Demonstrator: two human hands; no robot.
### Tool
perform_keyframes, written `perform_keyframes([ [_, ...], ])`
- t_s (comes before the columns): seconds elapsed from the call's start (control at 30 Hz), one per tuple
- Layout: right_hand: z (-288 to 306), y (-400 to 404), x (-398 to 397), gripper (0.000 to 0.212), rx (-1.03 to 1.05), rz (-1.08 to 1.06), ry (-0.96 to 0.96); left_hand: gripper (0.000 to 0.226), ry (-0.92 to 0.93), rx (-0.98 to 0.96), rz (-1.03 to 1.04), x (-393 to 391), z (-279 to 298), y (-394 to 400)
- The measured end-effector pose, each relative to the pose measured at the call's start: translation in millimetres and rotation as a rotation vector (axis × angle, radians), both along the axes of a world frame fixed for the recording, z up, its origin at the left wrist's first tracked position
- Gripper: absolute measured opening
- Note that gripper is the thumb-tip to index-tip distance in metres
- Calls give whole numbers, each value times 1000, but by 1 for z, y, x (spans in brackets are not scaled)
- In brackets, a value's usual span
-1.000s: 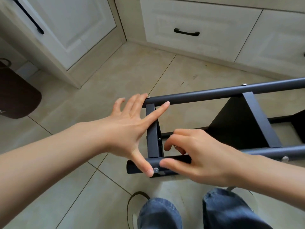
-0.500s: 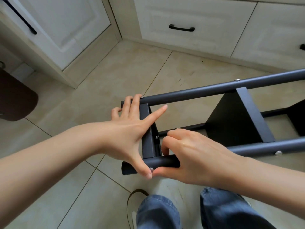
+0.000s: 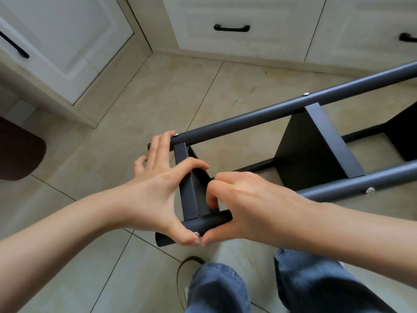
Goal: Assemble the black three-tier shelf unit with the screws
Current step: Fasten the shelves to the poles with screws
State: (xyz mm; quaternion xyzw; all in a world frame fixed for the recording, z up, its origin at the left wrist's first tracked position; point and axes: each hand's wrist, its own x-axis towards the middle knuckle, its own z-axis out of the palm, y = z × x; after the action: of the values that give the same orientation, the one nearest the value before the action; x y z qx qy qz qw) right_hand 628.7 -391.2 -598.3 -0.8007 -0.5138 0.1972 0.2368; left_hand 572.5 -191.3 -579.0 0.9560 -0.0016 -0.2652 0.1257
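The right hand [image 3: 252,208] has closed in on the near tube [image 3: 209,222] of the shelf [image 3: 316,154], fingers curled round it beside the screw [image 3: 196,234], likely seating it. The left hand [image 3: 158,188] now spans the end panel [image 3: 188,188], thumb at that screw, fingers reaching the far tube [image 3: 270,111]. The shelf lies on the floor [image 3: 158,98].

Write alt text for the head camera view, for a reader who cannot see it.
Two bare hands work at the end of a black shelf unit lying on its side on a tiled floor: the left hand spans the end tier, thumb by a screw in the near pole, while the right hand grips that pole. White cabinets stand behind.
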Motion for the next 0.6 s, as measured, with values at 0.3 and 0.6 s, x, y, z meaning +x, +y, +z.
perform_keyframes([
  [0.3, -3, 1, 34, 26, -121, -173, 546, 112, -72, -116, 66, -15, -5, -1],
  [0.6, -17, 27, 43, 9, -270, -203, 804, 106, -83, -118, 85, -16, -3, -3],
])
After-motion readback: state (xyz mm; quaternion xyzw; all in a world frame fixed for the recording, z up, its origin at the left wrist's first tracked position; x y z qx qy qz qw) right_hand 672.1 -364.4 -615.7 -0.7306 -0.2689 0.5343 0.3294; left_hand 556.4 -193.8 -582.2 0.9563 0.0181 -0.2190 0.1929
